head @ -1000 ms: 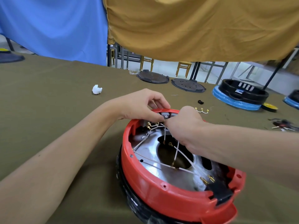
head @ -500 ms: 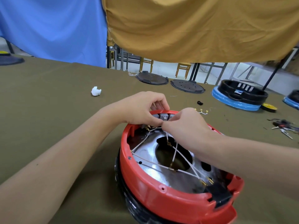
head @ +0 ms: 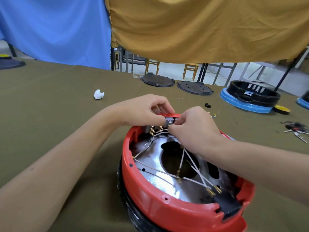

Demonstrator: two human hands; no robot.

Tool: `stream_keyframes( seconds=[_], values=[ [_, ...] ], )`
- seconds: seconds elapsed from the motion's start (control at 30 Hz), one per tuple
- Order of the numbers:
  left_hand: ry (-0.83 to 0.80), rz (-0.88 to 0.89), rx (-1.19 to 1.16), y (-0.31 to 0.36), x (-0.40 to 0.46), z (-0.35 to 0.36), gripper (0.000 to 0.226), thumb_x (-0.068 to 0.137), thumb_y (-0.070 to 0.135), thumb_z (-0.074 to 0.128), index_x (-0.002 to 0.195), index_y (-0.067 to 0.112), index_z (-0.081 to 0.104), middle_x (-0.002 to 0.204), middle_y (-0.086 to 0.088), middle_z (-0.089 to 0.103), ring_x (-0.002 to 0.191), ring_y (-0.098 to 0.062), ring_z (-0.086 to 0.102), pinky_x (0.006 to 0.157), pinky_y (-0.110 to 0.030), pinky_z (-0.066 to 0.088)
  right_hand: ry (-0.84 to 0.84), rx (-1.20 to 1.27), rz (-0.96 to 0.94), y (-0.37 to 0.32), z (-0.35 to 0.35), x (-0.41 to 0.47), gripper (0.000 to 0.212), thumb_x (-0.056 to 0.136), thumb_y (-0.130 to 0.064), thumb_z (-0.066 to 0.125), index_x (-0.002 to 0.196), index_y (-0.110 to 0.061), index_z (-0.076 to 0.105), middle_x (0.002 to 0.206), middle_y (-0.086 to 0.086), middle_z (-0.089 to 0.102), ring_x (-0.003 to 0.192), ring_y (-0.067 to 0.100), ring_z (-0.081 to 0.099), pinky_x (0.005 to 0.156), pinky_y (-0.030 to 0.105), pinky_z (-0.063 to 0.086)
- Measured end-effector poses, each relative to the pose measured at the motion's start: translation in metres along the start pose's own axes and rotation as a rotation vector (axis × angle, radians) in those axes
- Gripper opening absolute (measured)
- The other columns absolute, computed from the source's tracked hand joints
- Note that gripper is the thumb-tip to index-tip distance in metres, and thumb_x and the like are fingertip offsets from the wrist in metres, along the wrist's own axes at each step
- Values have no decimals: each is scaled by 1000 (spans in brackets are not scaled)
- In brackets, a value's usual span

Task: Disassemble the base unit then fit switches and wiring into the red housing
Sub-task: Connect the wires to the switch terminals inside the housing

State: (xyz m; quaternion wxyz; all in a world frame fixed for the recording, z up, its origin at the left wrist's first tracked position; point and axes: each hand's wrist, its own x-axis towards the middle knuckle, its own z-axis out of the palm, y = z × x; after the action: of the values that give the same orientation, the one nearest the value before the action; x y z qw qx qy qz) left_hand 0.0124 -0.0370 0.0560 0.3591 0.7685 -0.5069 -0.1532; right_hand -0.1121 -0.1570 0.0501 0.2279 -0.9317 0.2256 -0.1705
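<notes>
Red round plastic housing (head: 155, 196) sits on the olive-cloth counter (head: 50, 114). Left hand (head: 143, 109) pinches the grey rectangular switch (head: 169, 121) at its far rim; right hand (head: 192, 129) grips white wiring (head: 182, 158) beside it.

housing (head: 168, 208): nearest, on the table (head: 50, 114)
switch (head: 168, 121): at housing's far rim (both hands there)
wires (head: 192, 166): inside housing
two lids (head: 158, 80): behind housing

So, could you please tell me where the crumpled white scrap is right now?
In the head view the crumpled white scrap lies on the olive table cloth, left of and beyond the left hand, well clear of the red housing.
</notes>
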Motion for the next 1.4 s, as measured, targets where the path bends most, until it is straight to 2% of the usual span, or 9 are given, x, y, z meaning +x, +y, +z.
stream_keyframes(
  seconds=[0.27, 0.5, 0.57, 0.63, 0.77, 0.9, 1.03, 1.27, 1.4],
  values=[
    [0, -20, 1, 3, -3, -1, 44, 67, 28, 59, 109, 22, 69, 100, 0, 71, 99, -20, 67, 82, -35, 58, 23, -83, -29, -3, 7, 4, 19, 82, -24, 64, 70, -9, 60, 54, 1, 42, 50, 20, 39, 46, 26, 27],
    [18, -31, -26, 7, -6, -1, 36, 74, 17, 63, 109, 18, 69, 104, -3, 73, 99, -22, 69, 93, -45, 54, 79, -139, -145, 5, 3, -2, 22, 88, -25, 56, 77, -11, 69, 62, 6, 60, 63, 30, 56, 58, 31, 48],
    [21, -35, -31, 5, -5, -1, 32, 82, 4, 62, 110, 18, 68, 106, -4, 72, 98, -22, 69, 94, -47, 53, 68, -118, -128, 10, -5, -2, 26, 86, -26, 57, 71, -9, 70, 58, 7, 61, 59, 29, 57, 50, 27, 40],
    [20, -37, -26, 4, -5, -1, 33, 83, 3, 61, 111, 18, 68, 107, -3, 72, 99, -21, 69, 95, -46, 53, 53, -120, -122, 12, -11, -1, 26, 84, -28, 60, 67, -10, 71, 56, 7, 63, 58, 27, 58, 45, 24, 35],
    [26, -32, -16, 4, -3, 0, 33, 84, 0, 60, 111, 17, 67, 108, -4, 71, 99, -22, 68, 94, -46, 53, 33, -153, -171, 7, -6, -2, 25, 81, -31, 64, 68, -11, 71, 56, 5, 63, 59, 26, 61, 51, 26, 45],
    [24, -34, -21, 4, -4, -1, 32, 84, 2, 62, 112, 17, 67, 108, -3, 72, 101, -22, 68, 95, -45, 52, 41, -173, -184, 3, 4, 4, 24, 82, -27, 61, 69, -8, 65, 54, 5, 51, 59, 29, 52, 51, 28, 36],
    [9, -31, -39, 5, -5, -3, 31, 84, 4, 64, 111, 19, 68, 107, -3, 72, 101, -23, 67, 93, -47, 53, 57, -199, -195, 3, 7, 6, 21, 84, -25, 58, 71, -10, 64, 57, 4, 51, 60, 29, 51, 50, 27, 33],
    [0, -16, -62, 7, -9, -3, 40, 74, 5, 58, 112, 15, 68, 106, -9, 72, 102, -31, 66, 90, -56, 52, 117, -248, -230, 0, 13, 3, 34, 86, -21, 58, 58, -15, 41, 54, 0, 39, 49, 15, 39, 44, 23, 22],
    [14, -26, -67, 6, -7, -3, 39, 82, -5, 57, 114, 14, 68, 106, -5, 73, 102, -27, 67, 93, -55, 51, 81, -233, -228, 3, 9, 4, 25, 90, -27, 59, 71, -11, 57, 58, 2, 46, 62, 28, 50, 51, 27, 32]
  ],
)
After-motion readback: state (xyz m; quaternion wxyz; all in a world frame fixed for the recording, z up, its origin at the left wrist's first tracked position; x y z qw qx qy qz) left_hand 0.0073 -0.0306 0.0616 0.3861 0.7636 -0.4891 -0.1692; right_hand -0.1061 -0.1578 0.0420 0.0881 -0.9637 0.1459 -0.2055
